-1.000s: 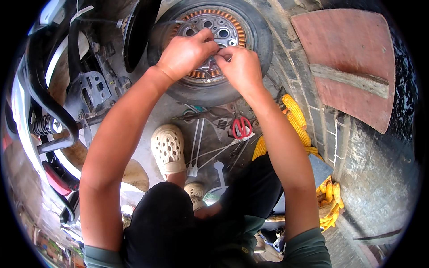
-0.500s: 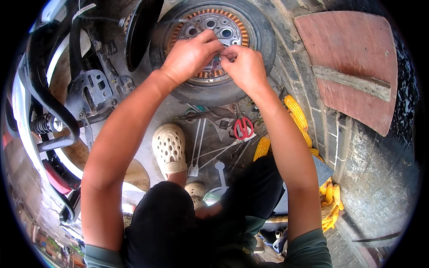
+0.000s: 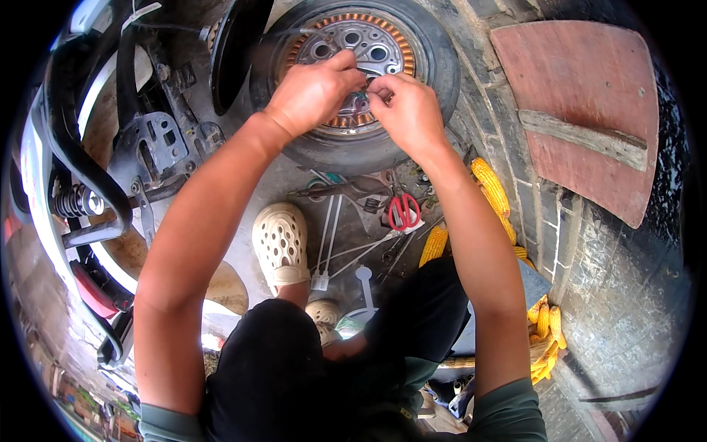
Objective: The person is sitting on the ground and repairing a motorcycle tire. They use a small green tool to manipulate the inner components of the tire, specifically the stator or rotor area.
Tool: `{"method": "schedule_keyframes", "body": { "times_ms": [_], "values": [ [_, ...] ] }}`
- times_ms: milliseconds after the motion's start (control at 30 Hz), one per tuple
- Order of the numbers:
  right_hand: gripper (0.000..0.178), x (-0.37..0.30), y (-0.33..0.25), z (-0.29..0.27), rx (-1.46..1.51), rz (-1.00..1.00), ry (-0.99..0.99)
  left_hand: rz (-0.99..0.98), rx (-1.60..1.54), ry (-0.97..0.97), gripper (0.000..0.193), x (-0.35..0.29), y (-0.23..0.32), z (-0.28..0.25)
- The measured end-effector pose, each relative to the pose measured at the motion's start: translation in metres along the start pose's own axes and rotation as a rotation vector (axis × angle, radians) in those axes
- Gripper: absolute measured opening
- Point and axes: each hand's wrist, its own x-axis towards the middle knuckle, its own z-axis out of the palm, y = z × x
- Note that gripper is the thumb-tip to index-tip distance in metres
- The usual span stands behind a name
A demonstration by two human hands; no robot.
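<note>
Right hand [image 3: 409,107] over hub [image 3: 366,46], grip unclear

Black cloth trousers [image 3: 269,368], dark grey-green short sleeves [image 3: 508,414] on either side of the trousers, cream hole-patterned clog [image 3: 280,239] with heel strap beyond them, partly hidden matching clog [image 3: 322,312] nearer them

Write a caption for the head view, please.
Left hand and right hand close together over a wheel with copper coils, red scissors and corncobs nearby.

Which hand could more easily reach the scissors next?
Probably the right hand: the scissors lie below it in the picture, nearer than to the left hand. Both are at the wheel.
</note>
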Motion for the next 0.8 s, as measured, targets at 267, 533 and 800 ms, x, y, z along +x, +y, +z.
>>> {"method": "schedule_keyframes", "body": {
  "times_ms": [267,533,800],
  "values": [
    [0.013,-0.004,0.002,0.001,0.006,-0.006,0.003,-0.078,-0.039,-0.141,0.02,0.005,0.002,-0.001],
    [0.016,-0.003,-0.005,-0.003,0.11,0.104,-0.026,-0.057,-0.094,-0.098,0.015,0.007,0.008,-0.007],
    [0.013,-0.006,-0.003,-0.009,0.059,0.041,-0.032,0.009,0.029,-0.086,0.013,0.008,0.003,-0.01]
  ]
}}
